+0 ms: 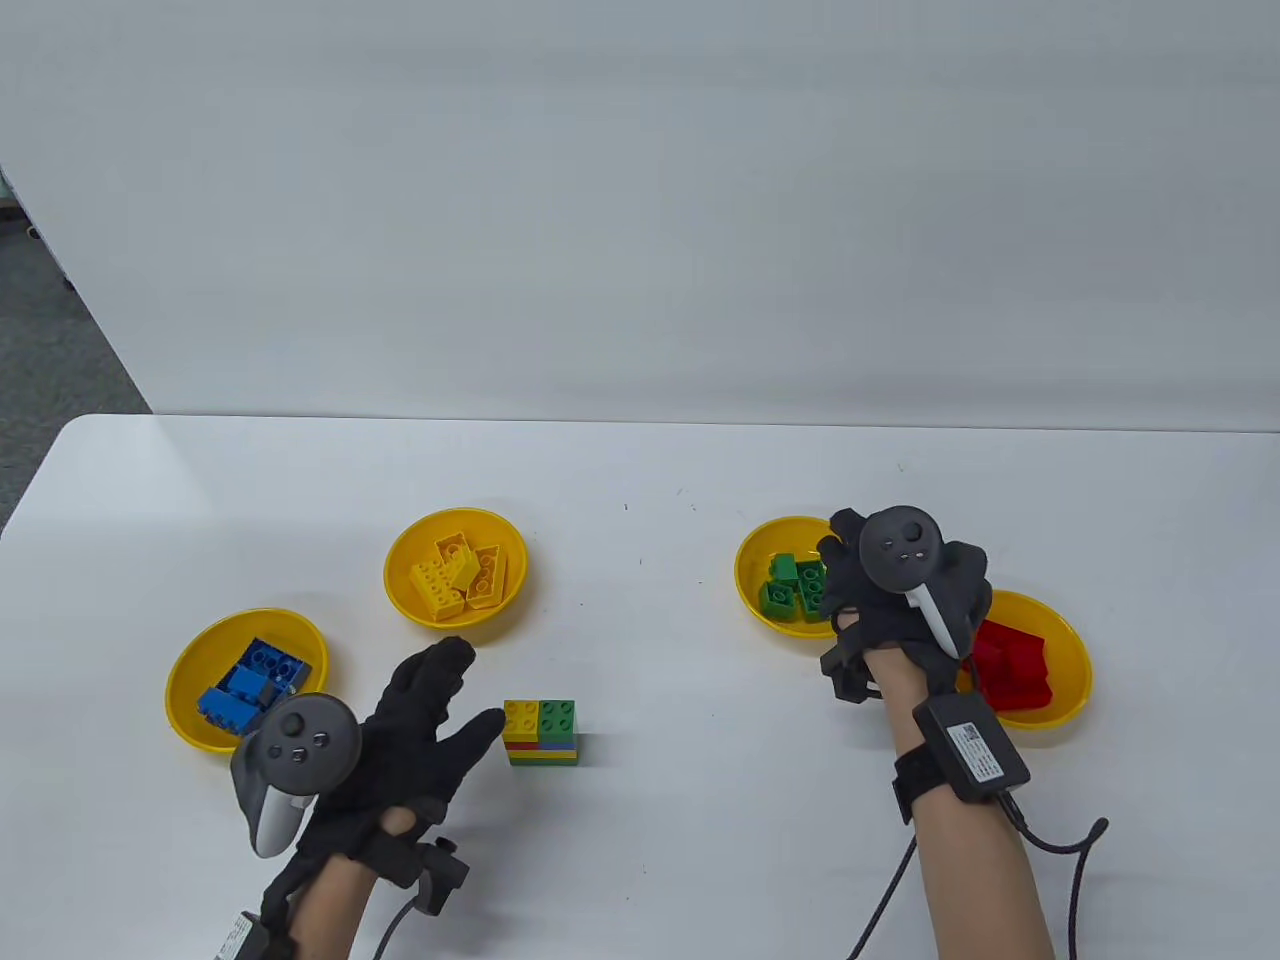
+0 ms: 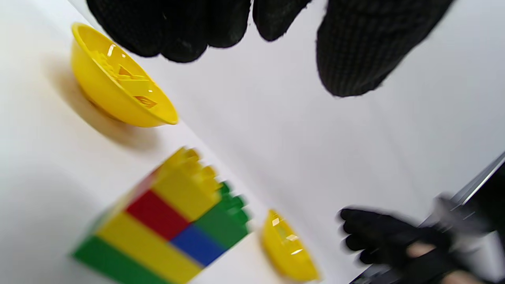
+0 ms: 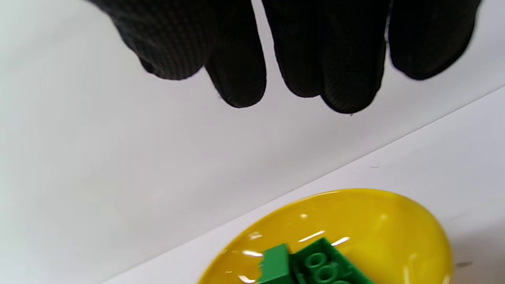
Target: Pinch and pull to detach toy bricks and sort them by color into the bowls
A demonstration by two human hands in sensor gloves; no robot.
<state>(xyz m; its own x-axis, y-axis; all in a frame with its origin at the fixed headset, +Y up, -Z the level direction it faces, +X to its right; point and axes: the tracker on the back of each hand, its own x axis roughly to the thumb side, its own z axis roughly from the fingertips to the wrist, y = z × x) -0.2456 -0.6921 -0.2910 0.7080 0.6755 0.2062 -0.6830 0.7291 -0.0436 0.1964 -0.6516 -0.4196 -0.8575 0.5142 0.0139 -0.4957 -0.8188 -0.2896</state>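
Left hand [image 1: 400,740] spread, empty, beside brick stack [image 1: 540,731]; right hand [image 1: 900,590] relaxed, empty, over green-brick bowl [image 1: 752,590]. Bricks light, rigid, slick; pinch top layer's sides.

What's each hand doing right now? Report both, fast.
Left hand: open, holding nothing, beside the brick stack.
Right hand: open, empty, over the green-brick bowl.

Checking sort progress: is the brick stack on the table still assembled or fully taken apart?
Still assembled: the brick stack stands upright, layers joined, beside the left hand.
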